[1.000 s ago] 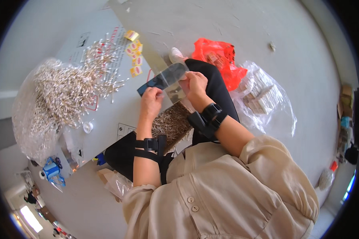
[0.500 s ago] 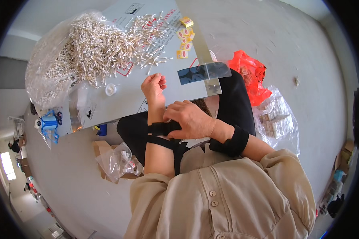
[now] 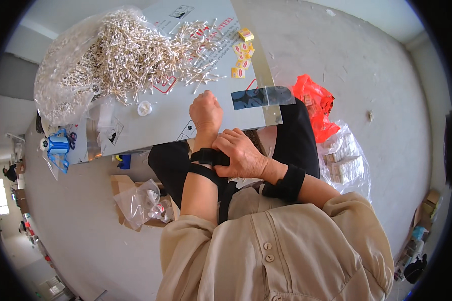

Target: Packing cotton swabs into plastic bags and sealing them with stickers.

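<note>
My left hand (image 3: 206, 113) is curled into a loose fist, back upward, over the near edge of the table (image 3: 158, 128). Nothing shows in its fingers. Around that wrist sits a black wrist strap (image 3: 202, 156), with a second black band just behind it. My right hand (image 3: 242, 155) reaches across and grips the strap at the inner side of the wrist. Its fingertips are partly hidden. Another black cuff (image 3: 289, 183) wraps my right wrist. Beyond my left hand, a large heap of cotton swabs (image 3: 130, 55) spills from a clear plastic bag (image 3: 60, 75).
A small round white container (image 3: 144, 108), yellow small boxes (image 3: 245, 34) and a dark film strip (image 3: 248, 98) lie on the table. A blue-and-white bottle (image 3: 58, 145) stands at left. On the floor are an open cardboard box (image 3: 123, 188), a red bag (image 3: 311, 103) and a clear bag of white packs (image 3: 344, 160).
My left hand has rolled from showing its curled fingers to back upward. My right hand stays on the strap, shifted slightly right. The view has tilted a little.
</note>
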The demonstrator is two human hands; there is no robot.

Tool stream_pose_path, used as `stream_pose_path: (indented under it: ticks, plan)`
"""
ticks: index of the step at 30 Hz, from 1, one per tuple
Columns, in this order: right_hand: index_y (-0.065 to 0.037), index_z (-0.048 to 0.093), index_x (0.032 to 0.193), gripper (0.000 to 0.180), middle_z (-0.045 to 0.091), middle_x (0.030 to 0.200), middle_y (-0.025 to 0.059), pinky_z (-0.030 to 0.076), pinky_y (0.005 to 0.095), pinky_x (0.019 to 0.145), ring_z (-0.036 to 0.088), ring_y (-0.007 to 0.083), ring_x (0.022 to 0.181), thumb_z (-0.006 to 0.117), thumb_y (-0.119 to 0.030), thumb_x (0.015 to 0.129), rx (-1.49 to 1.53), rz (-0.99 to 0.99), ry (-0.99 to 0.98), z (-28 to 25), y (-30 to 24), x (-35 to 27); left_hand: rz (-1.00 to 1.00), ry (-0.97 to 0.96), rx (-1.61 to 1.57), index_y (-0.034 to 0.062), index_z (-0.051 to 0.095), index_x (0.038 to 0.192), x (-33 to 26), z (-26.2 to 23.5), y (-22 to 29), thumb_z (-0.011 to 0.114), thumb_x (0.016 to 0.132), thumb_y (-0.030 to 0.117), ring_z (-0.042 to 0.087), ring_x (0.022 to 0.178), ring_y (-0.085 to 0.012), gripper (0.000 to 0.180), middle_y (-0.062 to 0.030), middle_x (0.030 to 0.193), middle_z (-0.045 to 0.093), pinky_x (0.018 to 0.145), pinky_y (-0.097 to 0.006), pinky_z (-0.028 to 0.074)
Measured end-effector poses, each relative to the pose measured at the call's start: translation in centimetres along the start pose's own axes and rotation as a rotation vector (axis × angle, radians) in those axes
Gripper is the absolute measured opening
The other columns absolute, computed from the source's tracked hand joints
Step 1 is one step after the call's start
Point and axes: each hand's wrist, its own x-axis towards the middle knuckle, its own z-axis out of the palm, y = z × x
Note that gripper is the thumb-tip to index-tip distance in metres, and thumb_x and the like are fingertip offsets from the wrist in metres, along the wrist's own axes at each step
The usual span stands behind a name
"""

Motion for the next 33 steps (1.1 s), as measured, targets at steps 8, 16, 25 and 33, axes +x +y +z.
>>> stream_pose_path:
  ticks: [8,16,25,33]
  plan:
    - [-0.004,0.053,0.083,0.037,0.055,0.078,0.0113,0.041,0.0394,0.071,0.054,0.0305,0.077,0.070,-0.023,0.057,-0.050,-0.115,0.014,-0.4,-0.7,0.6,-0.822,-0.021,-1.161,0.0027,0.061,0.080,0.3,-1.2,0.1,0.063,0.086,0.007,0.058,0.063,-0.0117,0.008,-0.0041,0.071,0.062,0.055,-0.027,0.045]
    - [-0.002,0.060,0.086,0.024,0.058,0.077,0.0086,0.044,0.0339,0.068,0.057,0.0233,0.073,0.072,-0.014,0.069,0.273,-0.060,-0.039,-1.5,0.2,1.2,-0.679,0.074,-1.153,0.0008,0.063,0.084,0.7,-1.9,-0.7,0.065,0.086,0.009,0.057,0.059,-0.0096,0.008,-0.0050,0.072,0.064,0.054,-0.022,0.045]
    - [-0.004,0.059,0.081,0.013,0.057,0.069,0.0009,0.043,0.0242,0.055,0.053,0.0116,0.060,0.061,-0.014,0.088,1.391,1.012,0.983,-6.2,11.3,2.5,-0.075,-0.560,-0.797,-0.0004,0.062,0.088,-4.4,-6.3,5.8,0.065,0.083,0.004,0.056,0.066,-0.0083,0.007,-0.0015,0.074,0.063,0.063,-0.023,0.046]
    - [-0.004,0.058,0.080,0.014,0.056,0.068,0.0005,0.043,0.0249,0.052,0.051,0.0113,0.057,0.058,-0.014,0.090,1.577,1.027,1.198,-7.9,12.1,2.6,0.308,-0.664,-0.761,0.0009,0.048,0.127,-8.5,-5.5,11.2,0.065,0.064,-0.004,0.060,0.098,-0.0222,0.066,-0.0111,0.110,0.058,0.089,-0.032,0.048]
